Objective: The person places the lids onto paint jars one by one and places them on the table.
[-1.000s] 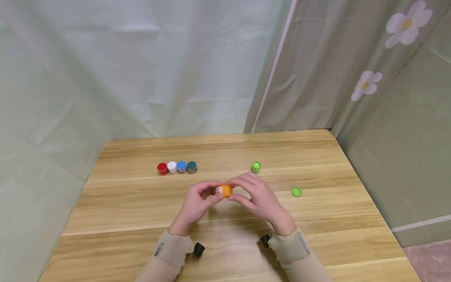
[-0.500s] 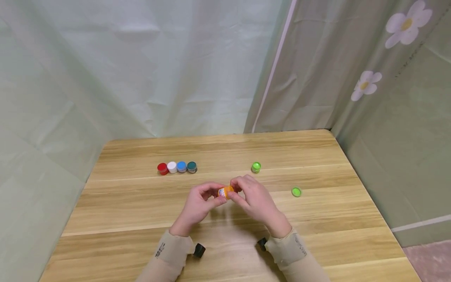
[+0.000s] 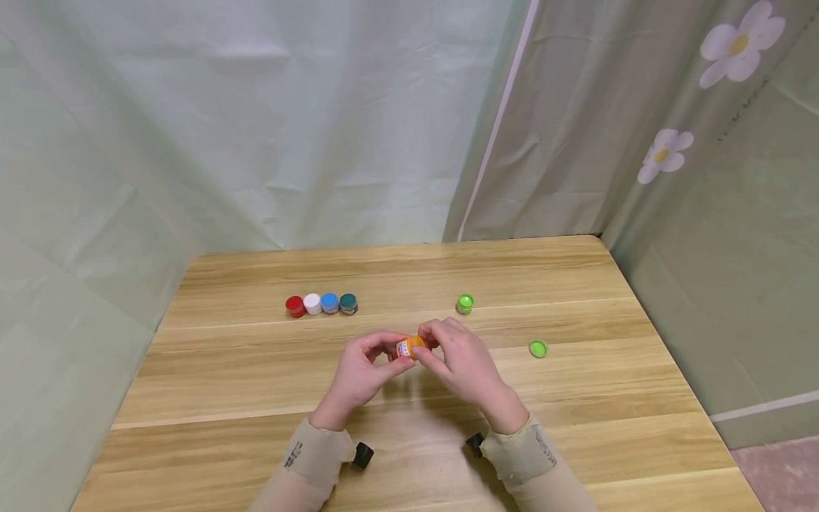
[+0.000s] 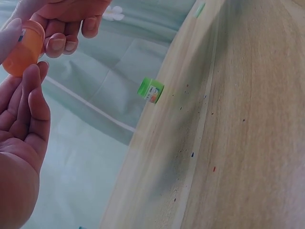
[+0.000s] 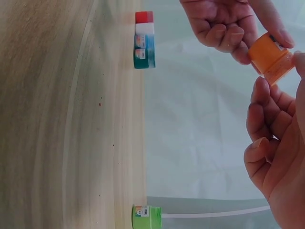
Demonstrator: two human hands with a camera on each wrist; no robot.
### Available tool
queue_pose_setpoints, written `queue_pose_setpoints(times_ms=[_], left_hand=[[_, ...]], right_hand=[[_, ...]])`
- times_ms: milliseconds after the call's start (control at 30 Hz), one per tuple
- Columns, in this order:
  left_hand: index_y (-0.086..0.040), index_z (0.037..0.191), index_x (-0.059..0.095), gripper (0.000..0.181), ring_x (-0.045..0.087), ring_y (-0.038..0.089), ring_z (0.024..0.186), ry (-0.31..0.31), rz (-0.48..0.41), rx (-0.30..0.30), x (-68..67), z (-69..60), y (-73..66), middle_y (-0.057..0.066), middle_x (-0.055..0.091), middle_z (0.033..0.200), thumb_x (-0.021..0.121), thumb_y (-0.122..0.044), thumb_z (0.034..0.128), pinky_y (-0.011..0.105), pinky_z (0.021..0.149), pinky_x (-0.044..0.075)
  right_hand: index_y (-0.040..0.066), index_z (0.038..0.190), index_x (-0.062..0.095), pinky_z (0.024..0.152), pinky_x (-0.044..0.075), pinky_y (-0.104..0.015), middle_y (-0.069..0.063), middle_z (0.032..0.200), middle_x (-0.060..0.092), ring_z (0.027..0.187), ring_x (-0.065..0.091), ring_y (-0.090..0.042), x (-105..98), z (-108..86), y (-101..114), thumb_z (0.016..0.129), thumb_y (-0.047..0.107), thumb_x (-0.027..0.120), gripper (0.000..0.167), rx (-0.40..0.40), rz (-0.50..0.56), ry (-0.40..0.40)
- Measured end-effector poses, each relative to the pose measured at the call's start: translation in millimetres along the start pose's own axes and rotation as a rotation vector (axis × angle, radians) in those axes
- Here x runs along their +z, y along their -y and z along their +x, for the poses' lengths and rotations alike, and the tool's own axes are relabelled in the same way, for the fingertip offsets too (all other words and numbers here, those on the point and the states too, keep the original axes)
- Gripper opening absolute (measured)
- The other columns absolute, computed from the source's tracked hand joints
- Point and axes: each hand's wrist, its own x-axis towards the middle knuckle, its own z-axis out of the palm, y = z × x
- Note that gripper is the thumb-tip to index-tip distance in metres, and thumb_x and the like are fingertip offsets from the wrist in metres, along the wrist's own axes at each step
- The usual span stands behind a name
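Note:
Above the middle of the table, my left hand (image 3: 355, 371) holds a small orange paint jar (image 3: 404, 349) by its labelled body. My right hand (image 3: 466, 364) pinches the jar's lid end between thumb and fingers. The jar is tilted on its side, and the right wrist view shows its orange lid (image 5: 279, 69) between the right fingertips. That lid appears to be on the jar. Beyond my right hand stands a green paint jar (image 3: 465, 304) without its lid. A separate green lid (image 3: 538, 348) lies on the table to the right.
A touching row stands at the back left of the wooden table (image 3: 224, 384): a red jar (image 3: 295, 306), a white jar (image 3: 312, 304), a blue jar (image 3: 329, 303) and a dark teal jar (image 3: 348, 304). Behind the table hangs a pale curtain (image 3: 307, 142).
My right fingers have curled closer around the lid end, and the right hand has dropped slightly leftward. The jar has turned a little, showing more label. The last half second shows almost no movement.

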Motion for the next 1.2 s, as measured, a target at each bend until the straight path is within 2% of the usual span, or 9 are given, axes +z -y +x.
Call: queue_pose_setpoints(times_ms=[533,733,967,1133,1200], left_hand=[[-0.004,0.117,0.079,0.032,0.065,0.018,0.082,-0.041,0.024,-0.014,-0.2,1.4,0.9,0.004,0.077,0.101,0.088,0.001,0.0866,0.030,0.077,0.055],[-0.008,0.117,0.079,0.033,0.064,0.021,0.084,-0.061,0.041,-0.076,-1.1,2.4,0.9,0.005,0.074,0.097,0.090,-0.004,0.0855,0.033,0.080,0.055],[-0.005,0.120,0.073,0.035,0.069,0.022,0.089,-0.051,0.018,-0.107,-1.3,3.5,-2.1,0.010,0.076,0.102,0.088,-0.004,0.0878,0.036,0.085,0.058],[-0.003,0.131,0.066,0.045,0.074,0.022,0.094,-0.060,-0.074,-0.179,-2.6,5.2,-3.1,0.019,0.073,0.117,0.085,-0.001,0.0903,0.032,0.088,0.061],[-0.002,0.137,0.063,0.049,0.075,0.022,0.096,-0.075,-0.084,-0.217,-4.8,6.9,-3.3,0.020,0.072,0.123,0.084,-0.002,0.0917,0.030,0.088,0.061]], right_hand=[[0.012,0.114,0.069,0.077,0.054,-0.035,0.004,0.097,0.072,0.094,0.065,-0.013,-0.1,0.7,0.6,0.104,0.033,0.072,0.024,0.050,-0.004,0.016],[0.013,0.121,0.069,0.074,0.052,-0.034,0.005,0.093,0.070,0.092,0.064,-0.013,-1.5,0.3,2.4,0.103,0.034,0.073,0.027,0.065,0.003,0.023],[0.015,0.125,0.073,0.072,0.052,-0.033,0.006,0.094,0.070,0.089,0.065,-0.017,-4.8,1.3,1.4,0.104,0.033,0.072,0.028,0.062,0.016,0.024],[0.015,0.128,0.074,0.076,0.055,-0.035,0.005,0.100,0.073,0.092,0.066,-0.014,-10.5,0.2,-2.5,0.109,0.032,0.064,0.027,0.095,0.037,0.007],[0.015,0.128,0.075,0.078,0.056,-0.035,0.005,0.103,0.074,0.094,0.065,-0.012,-13.1,-0.7,-4.7,0.110,0.033,0.062,0.028,0.106,0.036,0.003]])
